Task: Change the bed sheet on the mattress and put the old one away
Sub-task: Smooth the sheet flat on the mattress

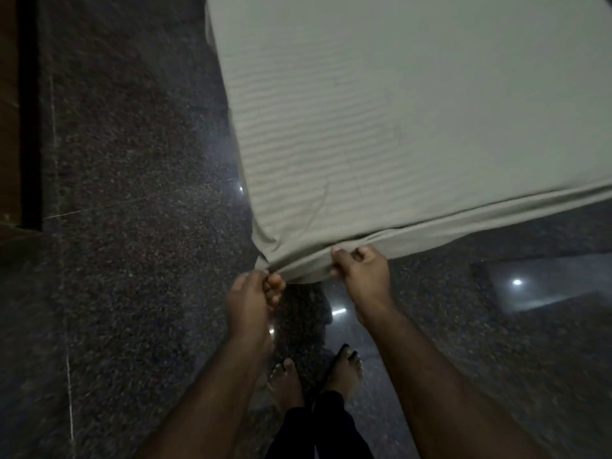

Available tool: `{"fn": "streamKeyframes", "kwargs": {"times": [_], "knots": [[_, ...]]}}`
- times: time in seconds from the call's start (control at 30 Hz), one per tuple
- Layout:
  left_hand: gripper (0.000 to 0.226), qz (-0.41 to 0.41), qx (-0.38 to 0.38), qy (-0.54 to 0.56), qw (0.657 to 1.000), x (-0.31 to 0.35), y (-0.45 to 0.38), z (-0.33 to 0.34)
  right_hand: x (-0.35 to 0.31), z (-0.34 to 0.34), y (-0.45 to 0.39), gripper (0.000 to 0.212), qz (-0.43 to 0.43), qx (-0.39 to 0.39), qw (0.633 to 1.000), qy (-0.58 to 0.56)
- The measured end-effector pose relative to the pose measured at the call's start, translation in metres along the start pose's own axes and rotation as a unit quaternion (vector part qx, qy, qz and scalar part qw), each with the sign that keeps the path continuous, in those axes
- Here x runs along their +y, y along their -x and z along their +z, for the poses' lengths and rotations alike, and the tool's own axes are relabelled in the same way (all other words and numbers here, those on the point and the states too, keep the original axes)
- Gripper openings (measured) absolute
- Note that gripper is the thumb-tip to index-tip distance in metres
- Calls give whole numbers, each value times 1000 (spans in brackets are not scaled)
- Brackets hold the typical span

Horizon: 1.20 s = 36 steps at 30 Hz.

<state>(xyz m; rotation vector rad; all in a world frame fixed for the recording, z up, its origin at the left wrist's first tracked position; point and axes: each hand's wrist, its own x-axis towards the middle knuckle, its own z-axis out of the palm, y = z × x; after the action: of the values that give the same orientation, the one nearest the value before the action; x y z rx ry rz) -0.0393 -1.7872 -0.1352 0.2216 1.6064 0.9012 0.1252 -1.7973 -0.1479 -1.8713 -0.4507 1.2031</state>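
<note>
A pale grey-green striped bed sheet (381, 127) covers the mattress, which fills the upper right of the head view, its near corner pointing down toward the person. Both hands work at that corner. The left hand (251, 299) pinches the sheet's hem right at the corner tip, fingers curled round a bunched fold of cloth. The right hand (361, 270) grips the hem just beside it, along the near edge of the mattress, thumb on top and fingers tucked under the fabric. The two hands are near each other but apart, with a short span of gathered hem between them. The sheet lies flat across the top and wrinkles where it is pulled at the corner. Below, the person's bare feet (318, 376) stand on a dark speckled polished floor (132, 226) that reflects ceiling lights. A dark wooden edge (20, 111) runs along the far left
</note>
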Motion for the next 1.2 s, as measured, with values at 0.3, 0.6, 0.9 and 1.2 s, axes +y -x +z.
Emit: {"fn": "streamKeyframes", "kwargs": {"times": [0.3,0.6,0.9,1.2], "knots": [[44,311,-39,-458,832,-9,-35,-37,-6,-19,-16,27,-398,-100,734,541],[17,21,-27,-290,956,-18,-61,-25,-28,19,-19,35,-355,-79,665,652],[14,-278,-58,-37,958,-29,-33,9,-42,16,-34,45,-226,-230,706,630],[16,-268,15,202,942,-41,-32,25,16,-20,10,17,47,-26,989,138]]}}
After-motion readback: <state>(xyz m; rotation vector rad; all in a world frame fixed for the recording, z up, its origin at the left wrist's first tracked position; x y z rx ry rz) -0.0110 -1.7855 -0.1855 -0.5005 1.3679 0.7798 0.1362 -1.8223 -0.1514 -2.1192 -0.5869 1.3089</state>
